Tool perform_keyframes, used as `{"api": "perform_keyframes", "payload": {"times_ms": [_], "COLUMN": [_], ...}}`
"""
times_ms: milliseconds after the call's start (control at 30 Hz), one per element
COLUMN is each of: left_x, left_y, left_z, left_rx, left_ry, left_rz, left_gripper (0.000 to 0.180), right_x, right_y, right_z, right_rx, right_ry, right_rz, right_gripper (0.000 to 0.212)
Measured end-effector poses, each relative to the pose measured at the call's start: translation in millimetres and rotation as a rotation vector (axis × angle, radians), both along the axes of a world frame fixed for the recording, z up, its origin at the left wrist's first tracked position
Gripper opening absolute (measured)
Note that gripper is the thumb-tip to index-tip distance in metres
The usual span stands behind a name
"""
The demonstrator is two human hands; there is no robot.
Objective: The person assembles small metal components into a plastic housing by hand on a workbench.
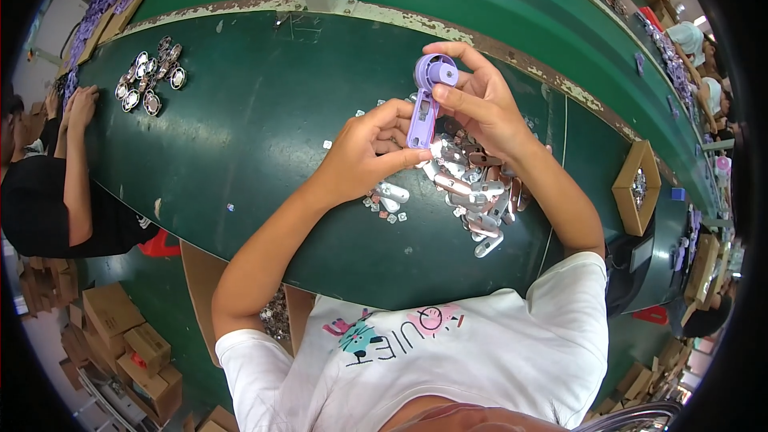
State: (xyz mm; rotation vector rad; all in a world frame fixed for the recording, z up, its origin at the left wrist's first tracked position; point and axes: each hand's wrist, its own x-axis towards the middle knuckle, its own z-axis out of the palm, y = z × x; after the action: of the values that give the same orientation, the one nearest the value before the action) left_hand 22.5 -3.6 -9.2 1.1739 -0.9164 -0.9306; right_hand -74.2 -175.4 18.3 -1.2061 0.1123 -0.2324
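Note:
A purple plastic housing (422,122), shaped like a small handheld fan with a round head and a slim handle, is held upright above the table. My left hand (356,156) pinches the lower end of its handle between thumb and fingers. At the round head, my right hand (490,108) is closed, thumb in front and fingers behind. A pale round motor-like part sits in the middle of that head. Just below my hands lies a pile of shiny silver and rose-gold oblong covers (480,220). Small whitish square pieces (392,218) are scattered by its left side.
Round chrome-rimmed parts (150,80) lie in a cluster at the far left of the green table (240,136). A cardboard box (622,192) with small parts stands at the right. Another person's arm (78,168) rests at the left edge. A raised ledge (384,20) runs along the back.

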Motion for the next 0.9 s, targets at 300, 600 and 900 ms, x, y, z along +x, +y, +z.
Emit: {"api": "perform_keyframes", "payload": {"times_ms": [300,600,900], "left_x": [-2.1,-2.0,-8.5], "left_y": [3.1,3.3,2.7], "left_z": [5.7,-2.9,-11.0], "left_rx": [0.133,-0.090,-0.020], "left_ry": [-0.574,-1.159,-1.235], "left_rz": [0.181,0.083,0.150], "left_gripper": [0.054,0.039,0.037], "right_x": [13.9,4.3,32.0], "right_y": [-55.5,-328.7,-99.0], "right_z": [4.5,-63.5,-16.6], "right_rx": [-0.704,-0.861,-1.579], "right_ry": [0.121,0.885,-0.185], "right_rz": [-0.121,-1.447,-0.434], "right_gripper": [0.034,0.067,0.023]}}
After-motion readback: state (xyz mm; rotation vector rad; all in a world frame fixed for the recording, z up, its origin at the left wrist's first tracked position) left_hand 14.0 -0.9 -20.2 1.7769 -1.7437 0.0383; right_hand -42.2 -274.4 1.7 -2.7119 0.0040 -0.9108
